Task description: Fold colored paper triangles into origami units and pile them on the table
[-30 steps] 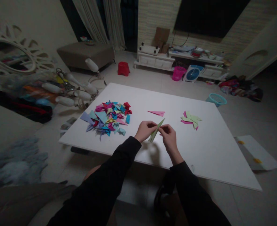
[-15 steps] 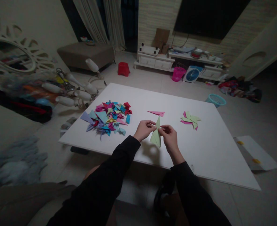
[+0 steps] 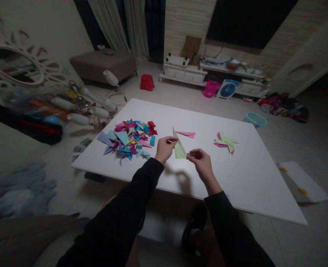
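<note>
A light green folded paper (image 3: 180, 148) is held up over the near middle part of the white table (image 3: 236, 178), its narrow tip pointing to the far side and its wide end toward the near side. The left hand (image 3: 165, 148) pinches its left edge between thumb and fingers. The right hand (image 3: 201, 162) grasps the lower right corner of its wide end with the fingertips.

Just beyond the paper, a pink folded strip (image 3: 187, 134) lies on the table. To the right lies a green and pink paper star (image 3: 225, 142), its arms pointing several ways. To the left of the hands is a spread heap of folded papers (image 3: 130, 139) in purple, blue, pink, red, yellow and pale green.

Past the table's far left edge stands a lamp with white shades (image 3: 97, 112). On the floor beyond the far edge are a red stool (image 3: 147, 82), a pink bin (image 3: 211, 89) and a blue and white fan (image 3: 228, 89), the last two in front of a low white cabinet (image 3: 184, 75). A light blue basket (image 3: 255, 119) is near the table's far right corner.
</note>
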### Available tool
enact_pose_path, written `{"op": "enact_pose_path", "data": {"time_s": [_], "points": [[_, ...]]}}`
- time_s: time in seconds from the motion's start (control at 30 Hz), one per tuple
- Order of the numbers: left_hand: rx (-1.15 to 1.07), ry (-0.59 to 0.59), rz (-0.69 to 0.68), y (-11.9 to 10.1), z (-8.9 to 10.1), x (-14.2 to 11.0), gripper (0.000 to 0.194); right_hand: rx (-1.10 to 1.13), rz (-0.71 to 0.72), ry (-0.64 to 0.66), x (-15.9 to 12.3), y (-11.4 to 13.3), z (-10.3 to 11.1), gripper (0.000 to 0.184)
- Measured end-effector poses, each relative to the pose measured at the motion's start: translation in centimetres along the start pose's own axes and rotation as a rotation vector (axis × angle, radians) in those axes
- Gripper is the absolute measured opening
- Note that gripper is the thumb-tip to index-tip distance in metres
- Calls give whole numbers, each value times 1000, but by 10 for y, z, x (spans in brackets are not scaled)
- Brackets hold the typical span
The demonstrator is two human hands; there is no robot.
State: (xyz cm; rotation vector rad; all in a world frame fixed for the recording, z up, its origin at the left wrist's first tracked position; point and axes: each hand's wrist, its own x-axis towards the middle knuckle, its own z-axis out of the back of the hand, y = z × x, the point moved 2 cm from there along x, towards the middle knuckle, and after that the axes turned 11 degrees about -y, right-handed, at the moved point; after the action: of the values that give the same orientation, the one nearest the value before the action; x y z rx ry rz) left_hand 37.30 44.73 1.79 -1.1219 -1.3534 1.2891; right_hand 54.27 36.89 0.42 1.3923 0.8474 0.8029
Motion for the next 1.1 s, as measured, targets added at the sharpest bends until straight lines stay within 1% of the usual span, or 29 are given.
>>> {"op": "enact_pose_path", "data": {"time_s": [0.07, 0.13, 0.23, 0.33, 0.43, 0.47, 0.53, 0.6, 0.63, 0.67, 0.77, 0.8, 0.93, 1.1], "points": [[-1, -63, -20, 1, 5, 5, 15, -33, 18, -7, 3, -2, 5, 33], [-14, -91, -34, 2, 9, 8, 16, -73, 43, -49, 7, -5, 9, 31], [-26, -81, -34, 1, 11, 10, 17, -117, 110, -117, 11, -6, 13, 23], [-7, -62, -24, -1, 10, 7, 18, -200, 227, -133, 7, 3, 9, 15], [-24, -32, 22, -5, 8, 3, 19, -353, 440, -63, -3, 16, 0, 11], [-36, -23, 45, -5, 8, 1, 19, -394, 508, -24, -6, 19, -4, 12], [-60, -14, 92, -7, 9, -1, 18, -441, 595, 25, -11, 21, -9, 22], [-86, -12, 141, -7, 12, -2, 18, -461, 635, 23, -14, 20, -10, 31], [-100, -12, 166, -6, 13, -3, 18, -466, 657, 16, -15, 19, -11, 32], [-113, -13, 191, -6, 15, -4, 18, -473, 687, 13, -16, 18, -11, 29], [-146, -21, 242, -3, 19, -5, 16, -516, 803, 22, -20, 16, -11, 13], [-154, -23, 253, -3, 20, -5, 15, -531, 832, 19, -21, 16, -11, 10], [-170, -29, 286, -1, 21, -1, 14, -559, 892, 13, -21, 17, -9, 9], [-157, -31, 299, 0, 19, 8, 15, -620, 940, 72, -16, 15, -6, 9]]}}
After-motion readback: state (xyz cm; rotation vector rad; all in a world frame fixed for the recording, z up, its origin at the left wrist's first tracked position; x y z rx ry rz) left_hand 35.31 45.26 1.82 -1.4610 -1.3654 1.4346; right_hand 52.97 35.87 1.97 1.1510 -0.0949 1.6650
